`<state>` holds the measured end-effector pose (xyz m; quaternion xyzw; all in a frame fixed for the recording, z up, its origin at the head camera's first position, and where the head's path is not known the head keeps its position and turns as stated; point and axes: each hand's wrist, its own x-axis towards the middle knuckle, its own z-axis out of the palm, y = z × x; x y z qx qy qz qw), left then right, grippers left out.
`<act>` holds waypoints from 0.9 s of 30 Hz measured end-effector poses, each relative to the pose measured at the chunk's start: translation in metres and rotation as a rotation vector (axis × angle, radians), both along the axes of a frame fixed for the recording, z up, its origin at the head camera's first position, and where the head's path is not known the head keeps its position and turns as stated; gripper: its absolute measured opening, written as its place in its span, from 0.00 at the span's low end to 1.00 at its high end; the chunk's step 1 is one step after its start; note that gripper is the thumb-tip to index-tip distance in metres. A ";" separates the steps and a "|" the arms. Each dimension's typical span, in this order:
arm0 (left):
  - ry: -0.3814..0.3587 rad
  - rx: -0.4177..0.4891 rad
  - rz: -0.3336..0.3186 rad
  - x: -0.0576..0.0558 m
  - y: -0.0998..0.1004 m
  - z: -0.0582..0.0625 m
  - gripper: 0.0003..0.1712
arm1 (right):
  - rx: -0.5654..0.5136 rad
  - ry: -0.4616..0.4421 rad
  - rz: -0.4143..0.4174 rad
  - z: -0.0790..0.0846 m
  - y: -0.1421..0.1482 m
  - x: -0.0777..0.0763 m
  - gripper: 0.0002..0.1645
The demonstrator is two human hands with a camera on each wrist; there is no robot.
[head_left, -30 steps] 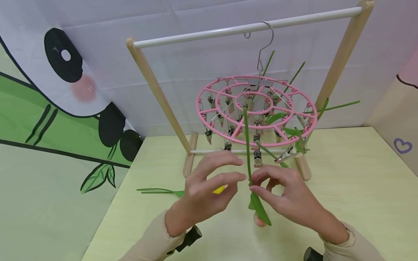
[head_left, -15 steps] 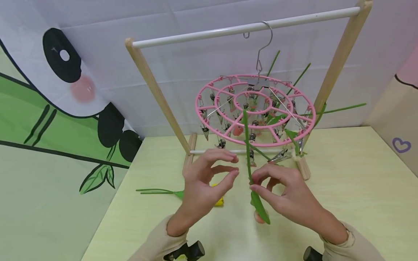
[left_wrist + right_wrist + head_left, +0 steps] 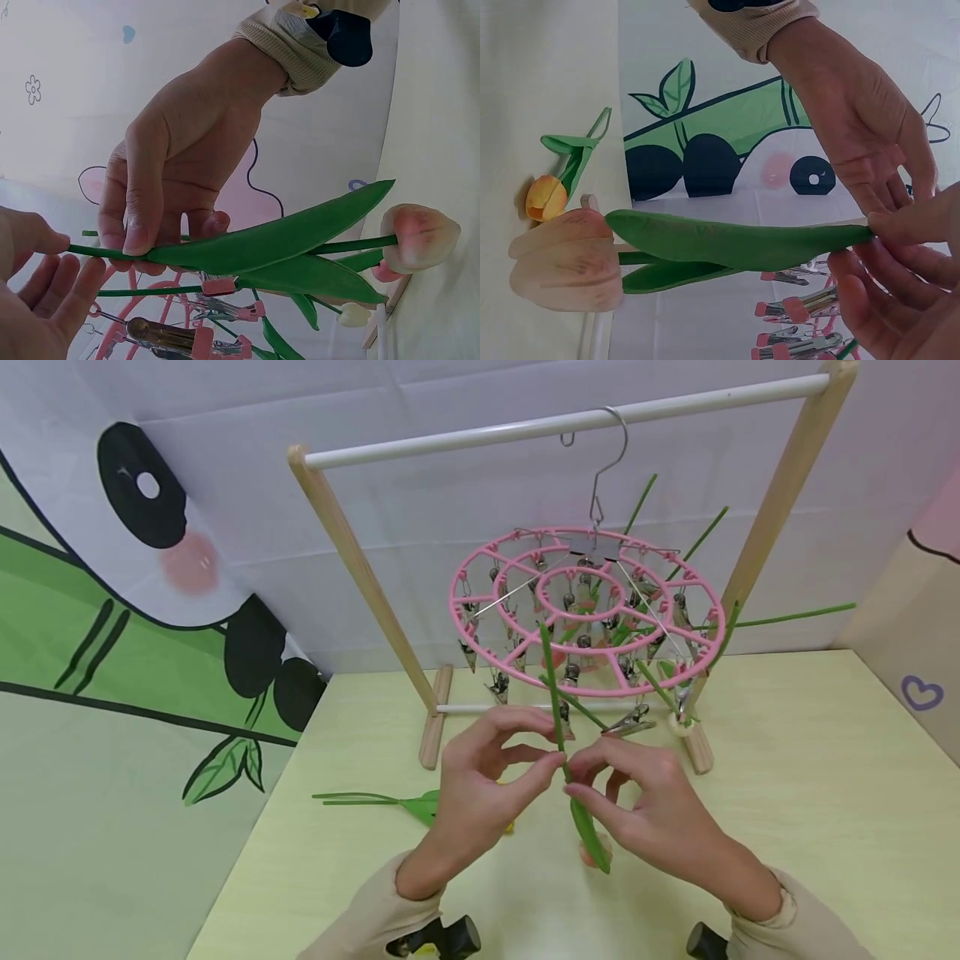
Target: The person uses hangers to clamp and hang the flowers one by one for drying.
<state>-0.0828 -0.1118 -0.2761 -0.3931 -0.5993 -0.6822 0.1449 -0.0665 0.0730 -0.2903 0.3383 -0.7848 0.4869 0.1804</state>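
Observation:
An artificial tulip (image 3: 588, 837) with a pale pink head and green leaves hangs head down, its stem pointing up. My right hand (image 3: 660, 806) pinches it where leaves meet stem; in the left wrist view the leaves (image 3: 262, 244) spread toward the pink head (image 3: 420, 238). Just above, my left hand (image 3: 495, 785) pinches the stem between thumb and forefinger. Behind both hands, a round pink clip hanger (image 3: 472, 647) bears many metal clips (image 3: 802, 307) with pink tips. Several other green-stemmed tulips hang from its clips, mainly at the right and back.
A wooden stand with a white rod (image 3: 450, 441) carries the hanger by a metal hook (image 3: 622, 443). On the pale tabletop (image 3: 300, 877), a yellow tulip (image 3: 547, 199) lies left, partly hidden by my left hand in the head view. A printed cloth (image 3: 360, 552) backs everything.
My left hand has moved right and closed its thumb and forefinger on the stem. The tulip and right hand have shifted slightly left. The hanger has turned a little.

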 end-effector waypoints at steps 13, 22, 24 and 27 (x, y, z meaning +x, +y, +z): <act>0.141 -0.024 0.125 -0.007 -0.004 0.000 0.14 | 0.056 0.007 -0.042 0.002 -0.004 -0.002 0.25; 0.137 -0.050 0.199 -0.010 -0.016 -0.002 0.16 | 0.187 0.131 -0.177 0.000 -0.002 0.004 0.43; 0.136 -0.050 0.215 -0.010 -0.018 -0.003 0.16 | 0.213 0.170 -0.213 0.000 -0.002 0.007 0.44; 0.132 -0.048 0.231 -0.010 -0.020 -0.003 0.16 | 0.230 0.217 -0.264 0.000 -0.001 0.012 0.39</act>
